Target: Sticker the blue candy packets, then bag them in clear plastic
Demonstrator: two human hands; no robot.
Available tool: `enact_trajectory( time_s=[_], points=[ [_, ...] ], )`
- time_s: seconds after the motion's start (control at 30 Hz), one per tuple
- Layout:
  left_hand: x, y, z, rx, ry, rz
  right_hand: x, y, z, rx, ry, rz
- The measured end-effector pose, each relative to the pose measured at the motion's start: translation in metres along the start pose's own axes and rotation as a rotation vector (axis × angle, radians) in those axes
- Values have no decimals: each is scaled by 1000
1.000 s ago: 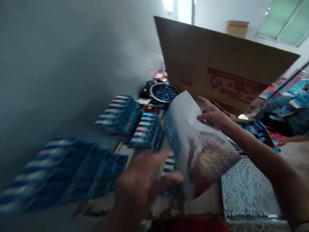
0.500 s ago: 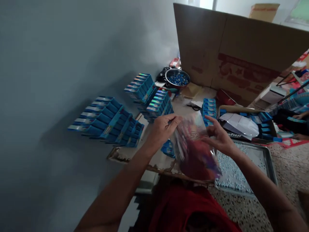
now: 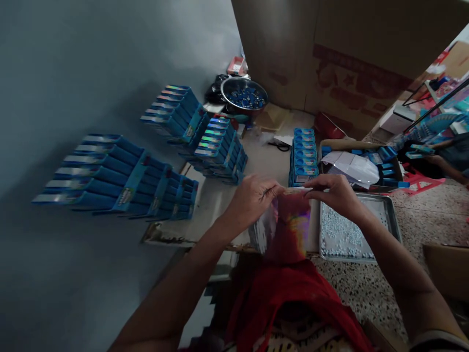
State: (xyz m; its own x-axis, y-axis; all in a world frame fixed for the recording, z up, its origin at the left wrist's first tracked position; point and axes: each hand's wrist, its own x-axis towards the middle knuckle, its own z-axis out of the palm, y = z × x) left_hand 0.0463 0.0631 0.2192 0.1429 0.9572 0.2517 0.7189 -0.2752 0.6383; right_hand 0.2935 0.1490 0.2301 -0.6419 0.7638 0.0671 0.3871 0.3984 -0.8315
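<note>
A shiny, see-through plastic bag [image 3: 289, 227] with red and purple reflections hangs over the table's front edge, close to my body. My left hand [image 3: 256, 195] pinches its top edge at the left corner. At the right end of that same edge, my right hand [image 3: 333, 195] grips with thumb and fingers. The bag's top edge is stretched between both hands. Whether anything lies inside the bag I cannot tell. Just behind it stands a stack of blue packages [image 3: 305, 154].
Tall stacks of blue boxes [image 3: 132, 183] stand along the wall at left. A metal bowl [image 3: 245, 93] holds small blue pieces. Right are a tray [image 3: 394, 220] of pale beads and a carton [image 3: 326, 144] of blue packs. A large cardboard sheet [image 3: 278, 54] rises behind; another person's arm [image 3: 445, 166] shows far right.
My right hand has come from beside the bag to its top edge and closed on it. The bag now hangs straighter. The view has tilted down and shifted right.
</note>
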Motion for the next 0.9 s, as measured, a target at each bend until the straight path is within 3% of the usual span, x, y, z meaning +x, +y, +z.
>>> enact_trajectory(
  time_s=[0.13,0.4,0.53,0.7,0.8,0.9],
  points=[
    [-6,-4,9,-33,-47,38,-12,5,5,179,-142,137],
    [-26,12,50,96,78,205,-45,14,9,299,-152,259],
    [-18,16,63,10,-16,162,-56,14,7,65,-122,191],
    [0,19,67,-36,-79,69,-60,8,12,-445,114,-45],
    [5,17,67,-68,-107,40,-58,13,10,-481,66,-108],
    [1,12,67,-107,-125,13,-58,26,3,-367,33,-40]
  ],
)
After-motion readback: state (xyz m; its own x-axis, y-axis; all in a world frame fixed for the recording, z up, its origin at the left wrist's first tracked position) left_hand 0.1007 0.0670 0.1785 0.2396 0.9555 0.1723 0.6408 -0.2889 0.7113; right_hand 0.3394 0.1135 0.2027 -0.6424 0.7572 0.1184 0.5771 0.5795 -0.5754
